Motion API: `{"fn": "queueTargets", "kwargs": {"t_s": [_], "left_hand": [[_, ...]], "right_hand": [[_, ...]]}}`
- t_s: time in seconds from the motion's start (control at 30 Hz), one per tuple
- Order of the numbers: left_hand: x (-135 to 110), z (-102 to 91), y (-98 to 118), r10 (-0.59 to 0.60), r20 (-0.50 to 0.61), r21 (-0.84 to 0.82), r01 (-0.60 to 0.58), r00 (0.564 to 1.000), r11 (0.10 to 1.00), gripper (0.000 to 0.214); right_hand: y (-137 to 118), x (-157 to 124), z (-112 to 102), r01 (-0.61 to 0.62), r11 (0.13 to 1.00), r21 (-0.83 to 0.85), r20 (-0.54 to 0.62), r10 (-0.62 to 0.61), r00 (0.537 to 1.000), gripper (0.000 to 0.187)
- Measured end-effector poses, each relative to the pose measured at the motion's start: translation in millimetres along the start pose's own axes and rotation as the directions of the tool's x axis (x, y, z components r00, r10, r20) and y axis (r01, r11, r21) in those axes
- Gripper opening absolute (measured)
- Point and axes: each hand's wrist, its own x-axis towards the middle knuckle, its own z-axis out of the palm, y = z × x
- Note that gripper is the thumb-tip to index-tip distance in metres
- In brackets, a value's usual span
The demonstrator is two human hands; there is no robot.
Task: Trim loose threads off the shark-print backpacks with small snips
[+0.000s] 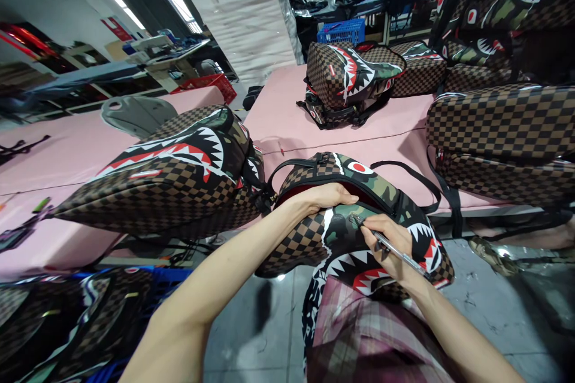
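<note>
And here's the left hand (329, 195) laid across the mouth of the open backpack (296, 242), its fingers partly hidden at the opening, so whether they grip the edge I cannot tell! Over to the right hand (390, 238), fingers closed around a slim tool (398, 251), its tip right at the camouflage panel just below the opening. The backpack sits directly beneath both sets of fingers, its red-and-white eye patch (359, 168) just beyond them, plaid clothing (372, 335) on the near side. Left of the fingers, a second bag (179, 188) lies on its side along the pink worktop (287, 125). Straight beyond the fingers, there's a third bag (330, 75), shark teeth showing, and out to their right, checkered bags (503, 122) piled one on another
</note>
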Motion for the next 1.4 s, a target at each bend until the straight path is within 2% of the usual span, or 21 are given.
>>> {"fn": "queueTargets", "kwargs": {"t_s": [0.2,0.43,0.63,0.73,0.83,1.17,1.4], "left_hand": [[-1,0.6,2,0.002,0.0,0.012,-0.002,1.0,1.0,0.041],[-1,1.4,3,0.017,-0.013,0.028,-0.017,1.0,0.999,0.051],[0,2.9,2,0.024,-0.037,0.049,-0.022,0.999,0.999,0.05],[0,2.9,2,0.023,-0.013,0.022,-0.023,1.0,0.999,0.049],[-1,2.6,2,0.019,0.019,-0.008,-0.019,1.0,1.0,0.048],[1,0.8,1,0.006,0.011,-0.003,-0.006,1.0,1.0,0.044],[-2,4.1,4,0.011,-0.021,0.011,-0.011,1.0,1.0,0.044]], "right_hand": [[-2,3,0,0.05,0.998,-0.034,-0.008,-0.05,0.999,0.019],[2,-1,1,0.038,0.999,-0.032,-0.007,-0.038,0.999,0.022],[5,1,4,0.18,0.978,-0.105,-0.007,-0.182,0.983,0.022],[3,3,0,0.034,0.999,-0.017,-0.008,-0.034,0.999,0.016],[-3,6,-4,-0.111,0.993,0.045,-0.041,0.113,0.993,0.011],[-9,13,-5,-0.001,0.999,-0.036,-0.022,0.0,1.0,0.009],[-5,6,-2,0.026,0.998,-0.049,-0.018,-0.027,0.999,0.014]]}}
